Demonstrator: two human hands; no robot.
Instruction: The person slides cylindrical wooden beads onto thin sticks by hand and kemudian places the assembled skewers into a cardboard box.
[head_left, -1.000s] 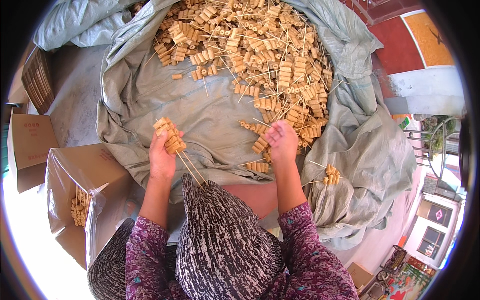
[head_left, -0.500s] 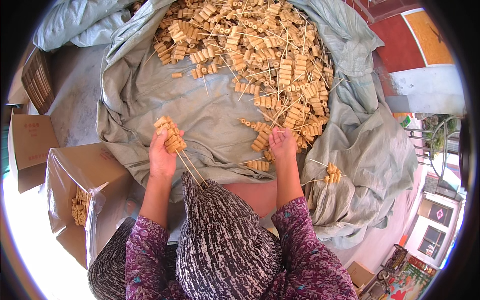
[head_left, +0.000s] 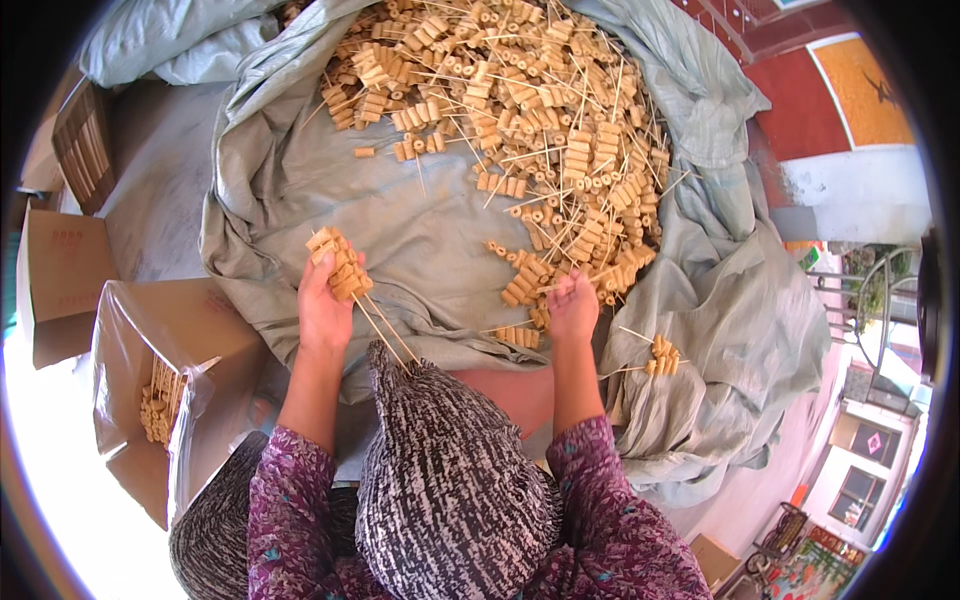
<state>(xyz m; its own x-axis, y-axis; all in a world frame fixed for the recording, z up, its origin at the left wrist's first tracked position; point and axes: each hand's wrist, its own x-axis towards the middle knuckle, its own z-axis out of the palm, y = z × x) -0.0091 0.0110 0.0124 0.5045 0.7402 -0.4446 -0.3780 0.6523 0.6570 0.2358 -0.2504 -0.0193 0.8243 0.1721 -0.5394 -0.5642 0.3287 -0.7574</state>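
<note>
Purple patterned sleeves (head_left: 300,480) (bare forearms)

The skewers (head_left: 352,285) in the left hand (head_left: 322,310) look like thin pale wood or bamboo sticks threaded with matt, tan, dry-looking tube pieces; the heap (head_left: 520,130) near the right hand (head_left: 572,308) has the same dull, rough finish. They lie on a grey-green woven sack cloth (head_left: 300,200), creased and faintly sheened. The cardboard box (head_left: 150,330) is plain brown paperboard, matt. The sleeves (head_left: 290,480) are soft patterned fabric
</note>
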